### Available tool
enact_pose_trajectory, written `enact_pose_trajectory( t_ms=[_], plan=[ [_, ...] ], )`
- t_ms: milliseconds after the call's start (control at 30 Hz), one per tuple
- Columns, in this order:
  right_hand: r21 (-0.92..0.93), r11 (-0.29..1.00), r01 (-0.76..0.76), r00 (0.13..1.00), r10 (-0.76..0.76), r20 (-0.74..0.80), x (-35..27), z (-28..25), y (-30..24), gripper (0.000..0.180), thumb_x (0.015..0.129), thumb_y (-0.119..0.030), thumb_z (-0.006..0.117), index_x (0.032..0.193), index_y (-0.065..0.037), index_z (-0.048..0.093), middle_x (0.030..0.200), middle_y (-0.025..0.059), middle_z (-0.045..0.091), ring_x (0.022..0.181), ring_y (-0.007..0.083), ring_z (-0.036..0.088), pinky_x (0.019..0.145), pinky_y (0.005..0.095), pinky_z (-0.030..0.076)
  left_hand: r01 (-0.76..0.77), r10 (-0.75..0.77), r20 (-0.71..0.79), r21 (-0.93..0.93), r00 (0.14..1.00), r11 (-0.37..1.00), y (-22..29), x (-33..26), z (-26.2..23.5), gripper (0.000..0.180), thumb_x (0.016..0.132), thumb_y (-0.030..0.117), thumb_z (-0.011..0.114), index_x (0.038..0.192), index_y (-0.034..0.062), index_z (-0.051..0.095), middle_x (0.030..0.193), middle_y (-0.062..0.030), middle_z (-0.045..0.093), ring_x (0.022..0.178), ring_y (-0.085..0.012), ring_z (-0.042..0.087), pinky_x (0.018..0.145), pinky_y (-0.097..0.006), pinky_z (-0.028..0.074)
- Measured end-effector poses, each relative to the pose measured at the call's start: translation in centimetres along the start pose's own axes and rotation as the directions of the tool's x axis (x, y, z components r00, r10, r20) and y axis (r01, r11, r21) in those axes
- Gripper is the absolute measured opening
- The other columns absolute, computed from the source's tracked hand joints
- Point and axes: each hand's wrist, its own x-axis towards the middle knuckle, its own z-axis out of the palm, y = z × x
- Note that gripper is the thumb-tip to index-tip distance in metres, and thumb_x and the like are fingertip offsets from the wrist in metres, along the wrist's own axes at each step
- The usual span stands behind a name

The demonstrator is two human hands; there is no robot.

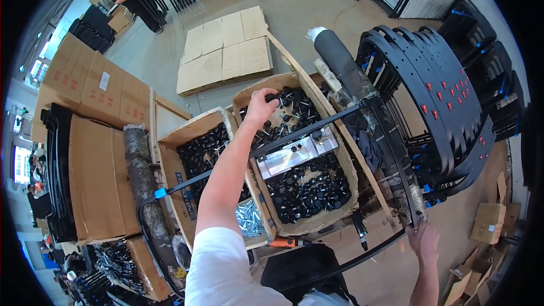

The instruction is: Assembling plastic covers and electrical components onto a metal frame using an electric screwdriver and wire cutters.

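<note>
My left hand (262, 107) reaches into the far part of a cardboard box (352, 207), its fingers closed around a black-headed bolt (271, 98). Many loose bolts with round black heads and silver stems (309, 195) fill this box and the one beside it. A black tubular metal frame (309, 132) lies across both boxes, with a blue piece on its left corner. At the lower right, my right hand (424, 241) is wrapped round the frame's tube near a corner. A shiny metal block (292, 156) sits inside the right box, under the frame's bar.
Silver screws (249, 219) lie in a small compartment, near an orange-handled tool (283, 243). A dark power tool (360, 229) hangs beside the boxes. Curved black panels (430, 85) stack on the right. Flattened cardboard (226, 51) lies ahead; another person (127, 0) carries black frames.
</note>
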Motion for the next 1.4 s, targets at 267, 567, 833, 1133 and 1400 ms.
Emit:
enact_pose_trajectory(
  t_ms=[267,567,833,1133,1400],
  plan=[
    [0.579,0.465,0.670,0.701,-0.652,-0.288,1.5,-6.7,-23.1,0.050,0.087,-0.021,0.081,0.132,-0.007,0.064,0.121,0.0163,0.068,0.097,0.0318,0.071,0.087,0.0405,0.059,0.369,-0.358,0.160,-0.663,0.920,0.651,14.5,-26.6,-1.1,0.034,0.094,0.009,0.076,0.124,0.0031,0.061,0.100,-0.0045,0.068,0.085,-0.0113,0.066,0.075,-0.027,0.054],
    [0.390,0.264,0.882,0.328,-0.939,-0.105,-1.7,-0.6,-31.9,0.036,0.091,-0.027,0.073,0.117,-0.004,0.065,0.109,0.0159,0.068,0.100,0.0384,0.068,0.087,0.0474,0.057,0.329,-0.571,0.185,-0.931,0.800,0.160,12.4,-39.8,-2.5,0.032,0.104,0.009,0.064,0.132,-0.0023,0.054,0.117,-0.0102,0.066,0.094,-0.0160,0.069,0.086,-0.029,0.058],
    [0.337,0.312,0.888,0.437,-0.802,-0.408,2.6,-3.5,-38.9,0.035,0.089,-0.008,0.066,0.123,-0.002,0.067,0.116,0.0225,0.071,0.108,0.0409,0.068,0.097,0.0448,0.054,0.432,-0.521,0.209,-0.830,0.828,0.354,10.0,-46.5,-10.1,0.035,0.112,0.018,0.050,0.138,-0.0043,0.053,0.122,-0.0138,0.069,0.092,-0.0188,0.073,0.076,-0.028,0.060],
    [0.064,0.375,0.925,0.373,-0.856,-0.358,6.3,-3.8,-46.8,0.034,0.083,-0.003,0.066,0.117,-0.004,0.068,0.124,0.0187,0.065,0.121,0.0384,0.063,0.106,0.0460,0.051,0.456,-0.424,0.246,-0.722,0.872,0.520,7.5,-55.5,-12.0,0.030,0.108,0.022,0.060,0.127,0.0000,0.055,0.102,-0.0048,0.073,0.089,-0.0103,0.066,0.074,-0.025,0.052],
    [-0.105,0.428,0.897,0.391,-0.882,-0.262,5.5,-4.7,-48.9,0.030,0.087,-0.014,0.069,0.116,-0.004,0.070,0.118,0.0184,0.069,0.114,0.0380,0.066,0.101,0.0472,0.053,0.464,-0.428,0.253,-0.721,0.867,0.514,5.4,-59.5,-13.5,0.032,0.108,0.022,0.061,0.130,0.0010,0.054,0.107,-0.0056,0.073,0.092,-0.0103,0.066,0.077,-0.027,0.053]
  ],
)
